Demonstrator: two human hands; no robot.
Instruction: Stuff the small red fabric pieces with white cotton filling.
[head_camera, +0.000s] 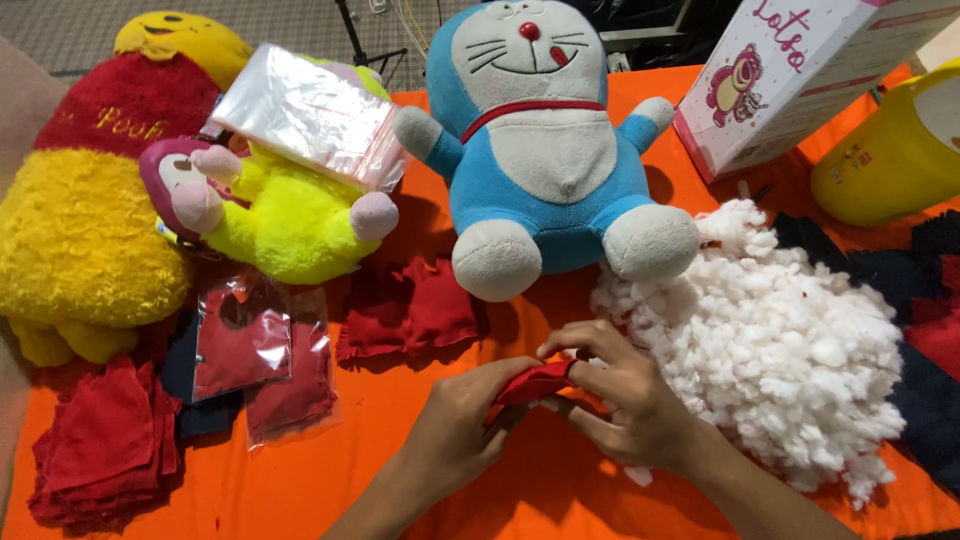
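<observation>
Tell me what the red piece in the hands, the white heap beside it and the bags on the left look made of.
Red piece: soft matte cloth, probably felt or fleece; it folds limply between both hands. White heap: loose fluffy fibre stuffing, likely polyester; clumpy tufts. Bags: thin clear glossy plastic; glare and red cloth showing through.

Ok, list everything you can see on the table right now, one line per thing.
Blue plush toy: one, blue and white, back centre, sitting upright.
Yellow bear plush: one, yellow with red top, far left.
Small plush: one, lime and pink, left of centre.
Clear plastic bags: a stack, see-through, resting on the small plush.
Stuffing pile: one, white, right of the hands.
Bagged red pieces: two or so, front left.
Loose red fabric: several, centre; a stack at bottom left.
Box: one, white and pink, back right.
Yellow tub: one, far right.
Orange cloth: covers the table.
Red fabric piece: one, in both hands.
Left hand, right hand: gripping it.
</observation>
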